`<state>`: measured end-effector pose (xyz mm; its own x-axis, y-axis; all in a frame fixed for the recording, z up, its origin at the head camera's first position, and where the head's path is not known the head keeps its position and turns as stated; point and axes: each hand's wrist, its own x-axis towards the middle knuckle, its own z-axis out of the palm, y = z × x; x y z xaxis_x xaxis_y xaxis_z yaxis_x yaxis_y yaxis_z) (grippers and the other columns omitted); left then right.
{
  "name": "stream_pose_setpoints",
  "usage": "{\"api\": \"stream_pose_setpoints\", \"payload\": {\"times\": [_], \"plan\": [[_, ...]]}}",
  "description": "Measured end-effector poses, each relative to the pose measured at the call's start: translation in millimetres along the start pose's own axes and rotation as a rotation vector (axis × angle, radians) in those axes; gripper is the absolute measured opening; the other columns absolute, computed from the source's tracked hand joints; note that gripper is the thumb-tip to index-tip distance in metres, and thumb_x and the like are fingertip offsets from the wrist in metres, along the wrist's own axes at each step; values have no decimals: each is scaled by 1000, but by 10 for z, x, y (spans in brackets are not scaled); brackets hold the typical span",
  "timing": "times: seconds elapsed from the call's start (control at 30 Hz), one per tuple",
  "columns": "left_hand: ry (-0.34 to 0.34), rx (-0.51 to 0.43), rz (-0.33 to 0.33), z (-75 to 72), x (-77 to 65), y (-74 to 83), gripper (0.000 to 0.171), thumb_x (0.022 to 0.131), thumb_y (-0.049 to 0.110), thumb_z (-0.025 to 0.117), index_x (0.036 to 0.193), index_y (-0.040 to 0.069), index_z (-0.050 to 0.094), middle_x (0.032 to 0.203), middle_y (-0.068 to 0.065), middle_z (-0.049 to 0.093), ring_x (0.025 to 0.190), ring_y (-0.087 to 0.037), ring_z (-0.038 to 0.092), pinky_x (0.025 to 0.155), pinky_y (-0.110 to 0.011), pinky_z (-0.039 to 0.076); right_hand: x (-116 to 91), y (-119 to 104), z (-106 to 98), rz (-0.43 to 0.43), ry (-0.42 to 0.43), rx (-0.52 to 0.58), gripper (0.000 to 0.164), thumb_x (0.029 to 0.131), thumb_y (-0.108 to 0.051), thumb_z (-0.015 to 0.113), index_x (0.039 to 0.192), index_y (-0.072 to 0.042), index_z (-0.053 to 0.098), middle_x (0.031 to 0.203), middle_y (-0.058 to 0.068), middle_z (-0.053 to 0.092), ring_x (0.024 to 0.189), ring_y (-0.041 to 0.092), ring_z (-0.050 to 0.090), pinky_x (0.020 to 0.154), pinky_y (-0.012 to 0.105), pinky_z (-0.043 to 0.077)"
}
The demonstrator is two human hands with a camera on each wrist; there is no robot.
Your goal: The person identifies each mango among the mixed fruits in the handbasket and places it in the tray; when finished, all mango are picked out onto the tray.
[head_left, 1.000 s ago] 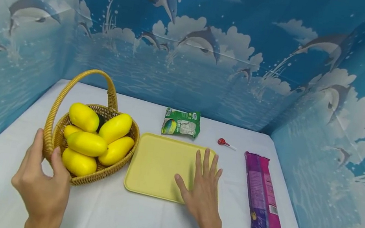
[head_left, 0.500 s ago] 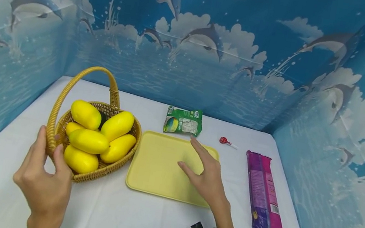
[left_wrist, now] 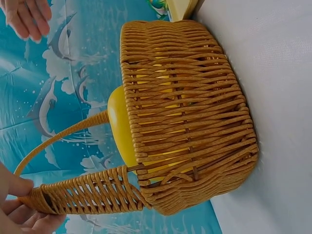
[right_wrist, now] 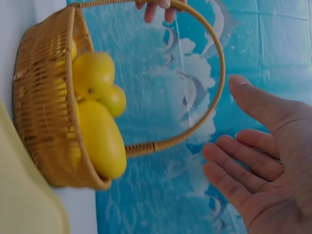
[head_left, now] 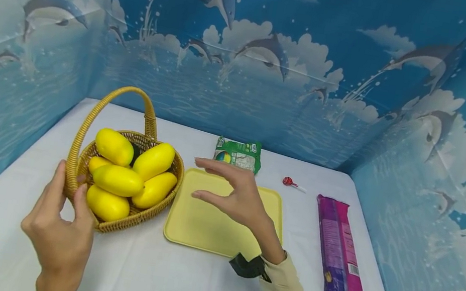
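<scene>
A wicker basket point(head_left: 134, 221) with a tall handle stands on the left of the white table. Heaped inside are several yellow mangoes point(head_left: 117, 180) and one dark item that is mostly covered. My left hand point(head_left: 59, 232) holds the handle on its near left side; the left wrist view shows thumb and fingers point(left_wrist: 46, 222) around it. Over the yellow tray point(head_left: 201, 232) hovers my right hand point(head_left: 240, 200), thumb and fingers spread apart and pointing left at the basket. Nothing is between them, and in the right wrist view the hand point(right_wrist: 263, 161) is clear of the handle.
Behind the tray lies a green snack packet point(head_left: 246, 160), partly covered by the right hand. A red lollipop point(head_left: 287, 181) rests to its right. A long purple packet point(head_left: 341, 254) lies along the right side. Dolphin-print curtains point(head_left: 241, 96) border the table.
My right hand has swung left across the tray toward the basket, turning from flat with spread fingers to a sideways C shape. The left hand stays on the handle.
</scene>
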<state>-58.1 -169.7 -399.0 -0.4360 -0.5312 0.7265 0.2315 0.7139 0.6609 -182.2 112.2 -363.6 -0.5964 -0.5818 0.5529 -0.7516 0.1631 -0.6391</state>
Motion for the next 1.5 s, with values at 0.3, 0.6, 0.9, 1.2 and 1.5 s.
{"api": "stream_pose_setpoints", "payload": {"times": [0.3,0.6,0.9,1.2,1.5], "plan": [[-4,-18,14,14,6,-13,52,96,-6,77,146,-1,65,128,-25,74,100,-45,75,99,-4,46,319,38,457,18,-125,233,59,87,1,88,143,4,67,142,20,69,132,20,67,113,40,56],[-17,-6,2,24,2,-6,53,95,-6,79,146,0,65,131,-24,74,106,-47,75,98,-4,46,560,193,838,96,-233,256,57,89,-5,88,142,1,68,140,21,70,128,39,68,110,38,57],[-15,-2,10,10,9,-6,53,94,-6,79,146,-1,66,130,-24,74,106,-48,75,98,-3,46,674,282,1171,178,-295,89,63,90,-18,90,147,-4,66,144,13,69,137,21,63,113,20,50],[0,-4,16,-5,1,-45,53,94,-4,79,145,1,66,130,-23,74,103,-47,75,98,-3,47,714,287,1351,219,-322,-63,69,89,-24,91,151,-12,65,145,5,70,131,12,65,104,10,49],[-14,10,1,-28,-1,-38,55,96,-2,78,149,7,65,132,-20,74,107,-45,76,98,-5,48,683,279,1382,211,-354,-80,67,90,-21,90,152,-14,64,146,3,69,127,6,64,100,7,48]]}}
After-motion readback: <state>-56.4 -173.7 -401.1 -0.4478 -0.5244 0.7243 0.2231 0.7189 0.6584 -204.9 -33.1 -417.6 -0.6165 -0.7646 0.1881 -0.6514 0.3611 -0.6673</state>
